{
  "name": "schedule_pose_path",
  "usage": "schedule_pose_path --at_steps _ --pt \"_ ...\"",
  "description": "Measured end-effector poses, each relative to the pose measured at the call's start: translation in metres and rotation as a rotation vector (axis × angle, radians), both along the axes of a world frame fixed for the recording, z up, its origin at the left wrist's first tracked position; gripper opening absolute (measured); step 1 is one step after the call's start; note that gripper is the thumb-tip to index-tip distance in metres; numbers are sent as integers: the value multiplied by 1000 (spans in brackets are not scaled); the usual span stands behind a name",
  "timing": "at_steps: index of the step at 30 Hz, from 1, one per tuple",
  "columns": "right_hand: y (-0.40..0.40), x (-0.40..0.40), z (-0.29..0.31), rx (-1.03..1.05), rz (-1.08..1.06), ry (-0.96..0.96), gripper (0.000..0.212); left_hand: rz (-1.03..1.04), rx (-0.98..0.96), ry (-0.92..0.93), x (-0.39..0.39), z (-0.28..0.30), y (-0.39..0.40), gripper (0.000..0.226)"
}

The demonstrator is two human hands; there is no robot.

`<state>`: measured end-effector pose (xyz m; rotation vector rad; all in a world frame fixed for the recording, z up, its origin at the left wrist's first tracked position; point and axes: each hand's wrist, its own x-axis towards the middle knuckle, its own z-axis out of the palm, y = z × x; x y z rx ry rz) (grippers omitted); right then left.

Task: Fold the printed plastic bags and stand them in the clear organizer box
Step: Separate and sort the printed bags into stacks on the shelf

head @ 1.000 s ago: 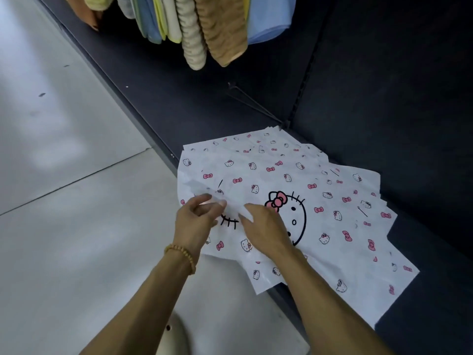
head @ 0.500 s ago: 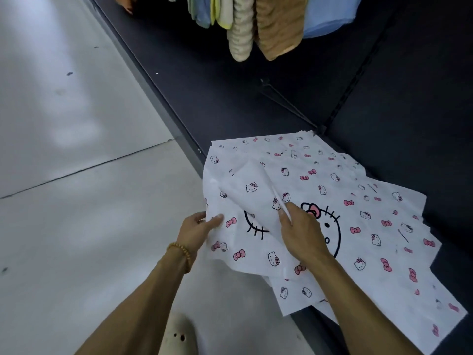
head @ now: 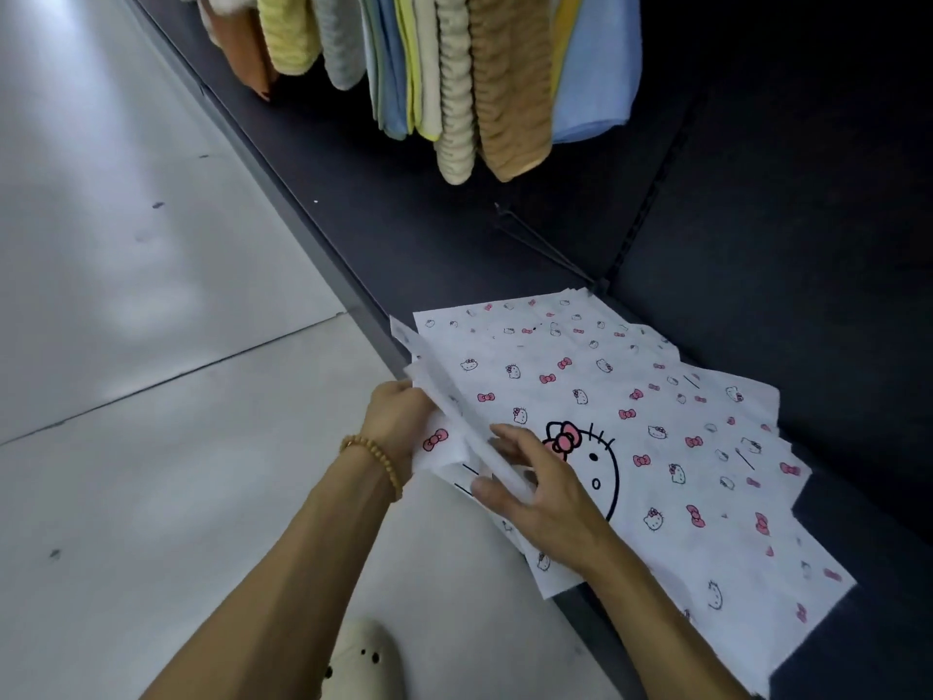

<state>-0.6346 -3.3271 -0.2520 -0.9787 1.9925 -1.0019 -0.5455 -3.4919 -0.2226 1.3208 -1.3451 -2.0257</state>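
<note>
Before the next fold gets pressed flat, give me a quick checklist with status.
1. Left hand has a grip on the top bag's lifted edge: ok.
2. Right hand rests on the bag beside the fold line: ok.
3. Only one bag lifted from the stack of printed bags: cannot tell, edges overlap.
4. Stack fully on the dark shelf: not ok, near corner overhangs the edge.
5. Clear organizer box within reach: cannot tell, not in view.
</note>
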Motion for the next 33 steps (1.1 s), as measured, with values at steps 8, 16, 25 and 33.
schedule_pose_path --at_steps 8,16,25,33 --pt "29 -36 21 -55 -528 331 39 -150 60 179 -9 24 25 28" --pt "105 -89 11 93 -960 352 25 -263 -310 -221 -13 -39 68 36" --pt "98 -90 -27 133 -813 272 27 -283 -607 -475 -62 -93 40 93" --pt "89 -94 -42 101 -801 202 22 -254 -553 -529 -70 -104 3 89"
